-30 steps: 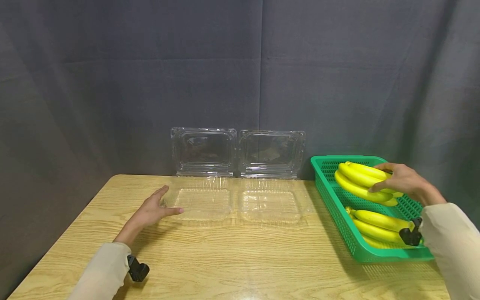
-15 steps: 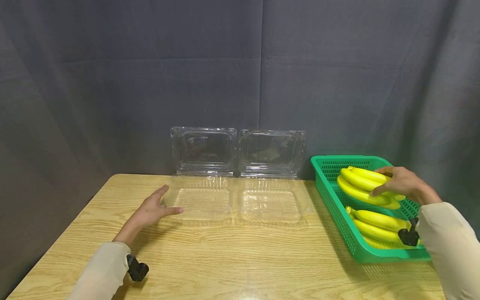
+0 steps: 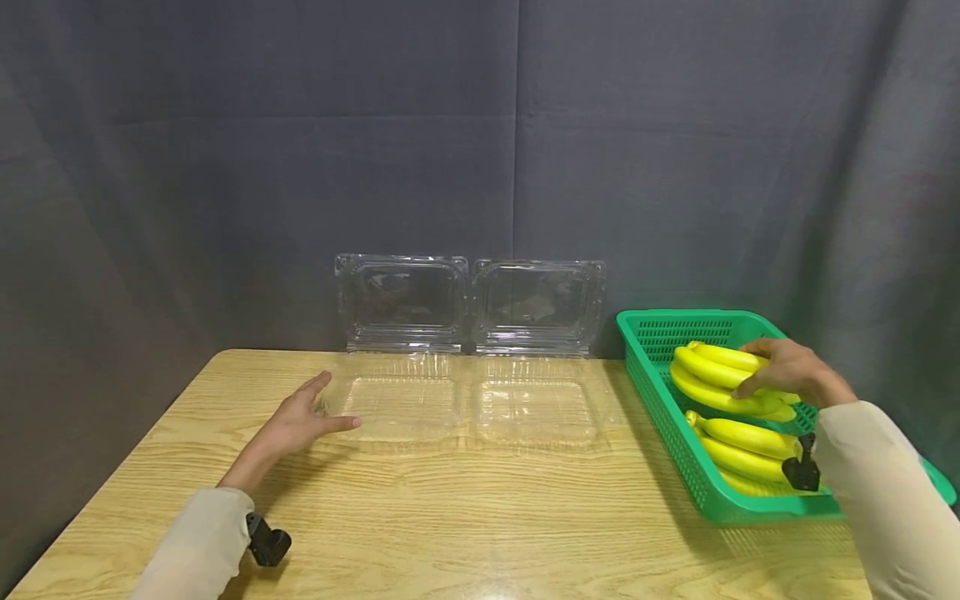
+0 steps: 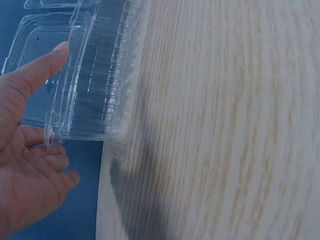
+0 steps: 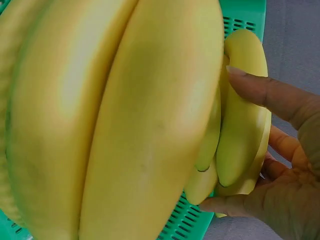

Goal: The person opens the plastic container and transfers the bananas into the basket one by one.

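In the head view, a green plastic basket (image 3: 660, 433) holds two bunches of yellow bananas. My right hand (image 3: 783, 371) grips the farther banana bunch (image 3: 705, 379), its thumb on the near side. The right wrist view shows fingers (image 5: 285, 142) behind that bunch. The nearer banana bunch (image 3: 750, 446) lies in the basket's front and looms large in the right wrist view. My left hand (image 3: 296, 417) is at the left side of a clear clamshell container (image 3: 405, 408), thumb and fingers spread. In the left wrist view its fingers lie by the container's corner; whether they touch is unclear.
A second clear clamshell container (image 3: 536, 408) stands right of the first, both with lids raised at the back. Beneath them is a wood-grain table (image 3: 465, 517). A dark grey curtain (image 3: 450, 150) hangs behind the table's far edge.
My right hand and the farther banana bunch have moved a little lower, deeper into the basket. The left hand stays beside the container. The head view has shifted slightly.
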`<state>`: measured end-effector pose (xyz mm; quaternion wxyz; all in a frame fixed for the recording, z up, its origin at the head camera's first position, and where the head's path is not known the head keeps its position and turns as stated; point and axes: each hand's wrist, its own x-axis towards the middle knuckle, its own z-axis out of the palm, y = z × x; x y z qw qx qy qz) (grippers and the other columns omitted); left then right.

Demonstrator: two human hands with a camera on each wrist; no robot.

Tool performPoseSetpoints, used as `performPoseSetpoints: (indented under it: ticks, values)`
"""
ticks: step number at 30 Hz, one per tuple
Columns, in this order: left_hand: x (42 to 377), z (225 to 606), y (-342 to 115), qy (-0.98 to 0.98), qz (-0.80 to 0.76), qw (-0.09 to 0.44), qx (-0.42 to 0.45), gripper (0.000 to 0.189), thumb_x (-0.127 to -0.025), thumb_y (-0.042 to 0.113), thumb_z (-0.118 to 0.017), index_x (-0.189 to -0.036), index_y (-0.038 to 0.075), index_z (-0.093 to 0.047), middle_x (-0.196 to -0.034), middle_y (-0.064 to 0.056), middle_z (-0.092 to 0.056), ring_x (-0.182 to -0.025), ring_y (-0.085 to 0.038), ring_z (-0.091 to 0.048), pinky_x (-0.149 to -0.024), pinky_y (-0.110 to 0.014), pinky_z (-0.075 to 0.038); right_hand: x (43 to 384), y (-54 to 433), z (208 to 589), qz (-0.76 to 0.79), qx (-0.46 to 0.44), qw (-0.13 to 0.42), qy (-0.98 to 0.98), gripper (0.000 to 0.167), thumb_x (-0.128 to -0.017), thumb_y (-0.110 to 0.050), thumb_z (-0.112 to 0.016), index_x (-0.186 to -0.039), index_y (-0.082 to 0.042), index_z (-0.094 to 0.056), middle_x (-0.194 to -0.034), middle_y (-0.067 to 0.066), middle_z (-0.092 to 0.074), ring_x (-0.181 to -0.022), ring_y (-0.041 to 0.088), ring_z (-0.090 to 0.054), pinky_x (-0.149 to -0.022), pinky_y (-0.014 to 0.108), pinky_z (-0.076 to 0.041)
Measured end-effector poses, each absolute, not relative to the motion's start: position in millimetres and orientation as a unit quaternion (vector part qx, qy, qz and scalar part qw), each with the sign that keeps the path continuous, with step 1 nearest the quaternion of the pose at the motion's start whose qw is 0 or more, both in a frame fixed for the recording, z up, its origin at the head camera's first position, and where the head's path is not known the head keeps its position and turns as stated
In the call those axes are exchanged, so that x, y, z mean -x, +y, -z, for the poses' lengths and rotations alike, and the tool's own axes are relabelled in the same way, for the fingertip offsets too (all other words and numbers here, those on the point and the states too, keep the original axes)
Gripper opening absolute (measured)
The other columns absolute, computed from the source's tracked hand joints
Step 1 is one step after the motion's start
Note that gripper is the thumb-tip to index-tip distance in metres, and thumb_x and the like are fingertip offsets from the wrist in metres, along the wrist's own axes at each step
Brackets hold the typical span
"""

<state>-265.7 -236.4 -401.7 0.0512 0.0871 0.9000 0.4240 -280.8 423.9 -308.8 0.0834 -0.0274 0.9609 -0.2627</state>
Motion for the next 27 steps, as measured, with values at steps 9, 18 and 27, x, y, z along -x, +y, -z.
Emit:
performPoseSetpoints:
  ticks: [9,18,27]
  values:
    - [266,401,-236,0.9,-0.423,0.051,-0.087,0.111,-0.083,0.045,-0.075,-0.153,-0.005,-0.006,-0.156,-0.03,-0.004,-0.136,-0.054,-0.017,-0.103,-0.066,-0.026,283,424,316,0.266,0.03,0.081,0.96,0.096,-0.071,-0.027,-0.087,-0.138,0.016,-0.034,-0.136,0.04,-0.032,-0.115,0.053,-0.04,-0.089,0.06,-0.043]
    - [265,401,-235,0.904,-0.416,0.05,-0.085,0.111,-0.082,0.047,-0.075,-0.152,-0.006,-0.007,-0.155,-0.031,-0.006,-0.136,-0.054,-0.016,-0.103,-0.066,-0.026,284,425,322,0.268,0.028,0.079,0.96,0.09,-0.071,-0.021,-0.087,-0.135,0.017,-0.036,-0.134,0.042,-0.033,-0.113,0.054,-0.041,-0.089,0.059,-0.043]
    - [266,402,-235,0.904,-0.416,0.051,-0.084,0.112,-0.081,0.047,-0.076,-0.152,-0.006,-0.008,-0.155,-0.031,-0.006,-0.136,-0.054,-0.017,-0.104,-0.065,-0.024,283,427,324,0.261,0.02,0.089,0.961,0.091,-0.071,-0.022,-0.087,-0.134,0.018,-0.036,-0.13,0.041,-0.036,-0.11,0.052,-0.043,-0.087,0.058,-0.043]
